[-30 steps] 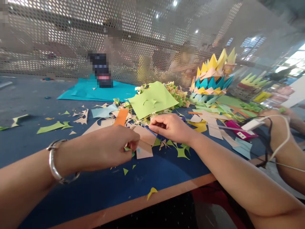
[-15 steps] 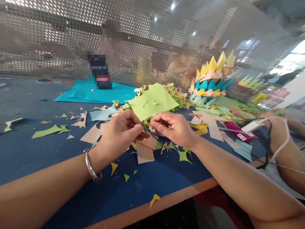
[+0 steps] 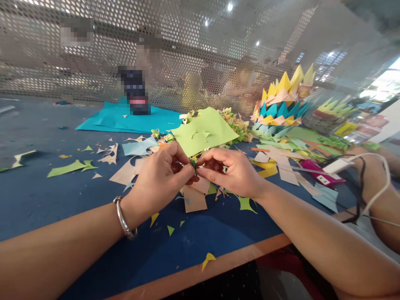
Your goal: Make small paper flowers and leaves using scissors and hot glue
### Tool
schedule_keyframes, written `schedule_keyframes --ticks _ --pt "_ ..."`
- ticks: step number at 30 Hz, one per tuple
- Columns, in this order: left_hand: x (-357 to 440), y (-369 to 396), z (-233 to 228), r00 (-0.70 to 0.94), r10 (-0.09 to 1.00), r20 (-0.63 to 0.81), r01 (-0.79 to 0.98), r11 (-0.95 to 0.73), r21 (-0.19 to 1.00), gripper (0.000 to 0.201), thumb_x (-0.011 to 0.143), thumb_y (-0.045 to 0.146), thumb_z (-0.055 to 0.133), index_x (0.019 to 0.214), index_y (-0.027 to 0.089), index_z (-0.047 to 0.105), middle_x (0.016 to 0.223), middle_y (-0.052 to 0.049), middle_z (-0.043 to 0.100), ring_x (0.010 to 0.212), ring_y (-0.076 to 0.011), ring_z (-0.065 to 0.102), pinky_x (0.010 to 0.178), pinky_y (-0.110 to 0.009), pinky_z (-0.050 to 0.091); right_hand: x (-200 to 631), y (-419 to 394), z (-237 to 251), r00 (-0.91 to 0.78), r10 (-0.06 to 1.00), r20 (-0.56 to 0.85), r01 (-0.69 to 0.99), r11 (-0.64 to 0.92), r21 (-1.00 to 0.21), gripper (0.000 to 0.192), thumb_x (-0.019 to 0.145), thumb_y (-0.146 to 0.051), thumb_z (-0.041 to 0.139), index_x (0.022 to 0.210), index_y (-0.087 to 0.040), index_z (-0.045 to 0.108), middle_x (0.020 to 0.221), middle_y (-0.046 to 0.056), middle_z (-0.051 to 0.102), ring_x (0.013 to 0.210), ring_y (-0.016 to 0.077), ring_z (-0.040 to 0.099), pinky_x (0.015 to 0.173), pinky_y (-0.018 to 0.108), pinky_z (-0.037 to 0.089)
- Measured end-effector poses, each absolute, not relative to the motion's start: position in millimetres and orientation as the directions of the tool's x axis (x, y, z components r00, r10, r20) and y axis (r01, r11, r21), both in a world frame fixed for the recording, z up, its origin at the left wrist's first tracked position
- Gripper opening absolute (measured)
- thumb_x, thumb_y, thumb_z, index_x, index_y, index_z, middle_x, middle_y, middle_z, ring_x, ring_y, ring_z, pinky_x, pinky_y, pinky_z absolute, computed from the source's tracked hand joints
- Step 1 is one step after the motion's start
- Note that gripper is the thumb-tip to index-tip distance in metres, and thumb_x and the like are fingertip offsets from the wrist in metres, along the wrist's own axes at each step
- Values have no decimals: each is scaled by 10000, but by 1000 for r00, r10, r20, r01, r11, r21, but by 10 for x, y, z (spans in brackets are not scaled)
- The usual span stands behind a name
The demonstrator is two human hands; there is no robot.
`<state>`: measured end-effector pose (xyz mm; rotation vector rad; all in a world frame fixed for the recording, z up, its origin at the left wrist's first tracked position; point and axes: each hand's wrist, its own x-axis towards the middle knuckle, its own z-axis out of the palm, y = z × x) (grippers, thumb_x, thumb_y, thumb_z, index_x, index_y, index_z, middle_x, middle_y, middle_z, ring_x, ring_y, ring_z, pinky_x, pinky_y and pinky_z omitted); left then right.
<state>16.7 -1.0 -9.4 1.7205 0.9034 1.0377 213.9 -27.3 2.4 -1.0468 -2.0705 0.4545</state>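
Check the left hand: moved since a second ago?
Yes. The left hand came up and away from the table's near edge, toward the light green sheet; its fingers now meet the right hand on a small green piece.

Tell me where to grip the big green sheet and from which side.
Grip the green sheet at its near-right edge, coming from the right. It lies tented over a scrap heap, so that edge stands off the table and fingers can slide under. Both hands, left and right, pinch a small green piece.
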Motion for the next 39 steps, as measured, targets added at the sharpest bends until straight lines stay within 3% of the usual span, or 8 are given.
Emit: schedule_keyframes --ticks 16,39 --pt "159 -26 -117 398 869 295 216 -401 890 124 770 246 605 771 235 482 663 -2 745 635 -205 768 541 -284 598 2150 -260 5 -386 802 455 525 597 -606 186 888 -338 723 932 -158 709 664 -25 596 545 80 488 510 207 397" --pt "168 -27 -163 410 824 390 198 -498 845 116 791 201 628 766 220 516 737 -26 720 650 -175 713 579 -294 588 2106 -287 -14 -395 774 495 489 633 -601 86 869 -170 642 949 -143 663 709 -26 596 554 73 509 502 199 412"
